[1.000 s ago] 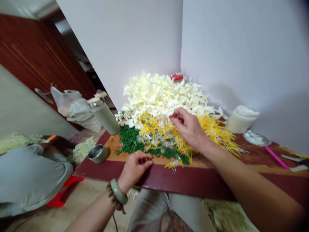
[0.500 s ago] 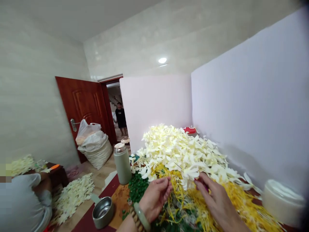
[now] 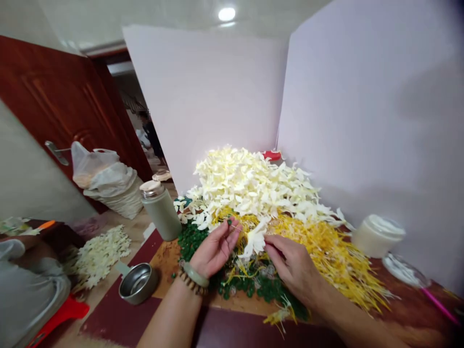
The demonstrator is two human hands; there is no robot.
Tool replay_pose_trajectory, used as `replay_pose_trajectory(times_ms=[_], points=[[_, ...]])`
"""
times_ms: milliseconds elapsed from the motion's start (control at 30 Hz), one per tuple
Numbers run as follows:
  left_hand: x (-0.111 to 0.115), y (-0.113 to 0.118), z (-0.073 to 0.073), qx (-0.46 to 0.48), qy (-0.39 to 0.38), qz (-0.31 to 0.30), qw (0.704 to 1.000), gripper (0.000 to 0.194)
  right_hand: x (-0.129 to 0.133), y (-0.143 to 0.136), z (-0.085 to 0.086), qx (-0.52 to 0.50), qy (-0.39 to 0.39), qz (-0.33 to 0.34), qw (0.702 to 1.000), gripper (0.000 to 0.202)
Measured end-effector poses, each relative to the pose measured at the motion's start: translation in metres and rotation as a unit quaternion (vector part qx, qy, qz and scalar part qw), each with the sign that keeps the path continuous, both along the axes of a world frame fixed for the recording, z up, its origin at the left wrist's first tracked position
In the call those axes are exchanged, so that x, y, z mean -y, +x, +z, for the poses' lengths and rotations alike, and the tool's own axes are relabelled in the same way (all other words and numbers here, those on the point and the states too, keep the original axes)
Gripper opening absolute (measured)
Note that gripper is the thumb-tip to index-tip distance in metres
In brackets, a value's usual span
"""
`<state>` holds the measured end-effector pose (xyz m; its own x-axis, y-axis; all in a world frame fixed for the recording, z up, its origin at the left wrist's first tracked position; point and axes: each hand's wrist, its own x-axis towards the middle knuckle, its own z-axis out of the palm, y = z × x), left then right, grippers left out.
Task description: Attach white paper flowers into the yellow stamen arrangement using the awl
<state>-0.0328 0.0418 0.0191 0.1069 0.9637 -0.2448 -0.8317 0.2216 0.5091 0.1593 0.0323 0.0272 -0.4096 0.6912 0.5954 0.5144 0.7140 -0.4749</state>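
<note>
My left hand (image 3: 217, 245) is palm up, pinching a small dark green piece (image 3: 229, 222) between thumb and fingertips. Close to that piece, a thin stem (image 3: 237, 228) points out from the white flower (image 3: 255, 239). My right hand (image 3: 290, 258) grips the flower from behind, its fingertips partly covered by the petals. Beneath both hands lie loose yellow stamen strands (image 3: 326, 251) and more green pieces (image 3: 250, 286). Beyond them rises a heap of white petal pieces (image 3: 239, 181).
A thermos bottle (image 3: 161, 212) and a metal-lined cup (image 3: 137, 285) stand at the left. On the right are a white jar (image 3: 377, 237) and its lid (image 3: 404, 270). White panels (image 3: 217, 92) stand behind the heap. Another person's covered leg (image 3: 32, 299) is at lower left.
The view has tilted down and turned right. My left hand now has a green piece at its fingertips, near the flower's stem. My right hand has kept hold of the flower, which is turned more leftward.
</note>
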Motion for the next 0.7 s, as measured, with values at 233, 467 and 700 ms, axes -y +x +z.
replay_pose_trajectory(times_ms=[233,467,700], points=[[0.0038,0.0040,-0.0027,-0.022,0.011,-0.024,0.999,0.013,-0.0005,0.0017,-0.0024,0.033,0.018,-0.015,0.999,0.021],[0.0046,0.0061,-0.0017,-0.048,0.010,-0.025,0.998,0.013,0.0013,0.0012,-0.0019,0.044,0.034,-0.011,0.998,0.019],[0.0074,0.0069,-0.0018,-0.086,0.029,-0.035,0.995,0.014,0.0048,0.0001,-0.0020,0.078,0.092,-0.006,0.993,0.019]])
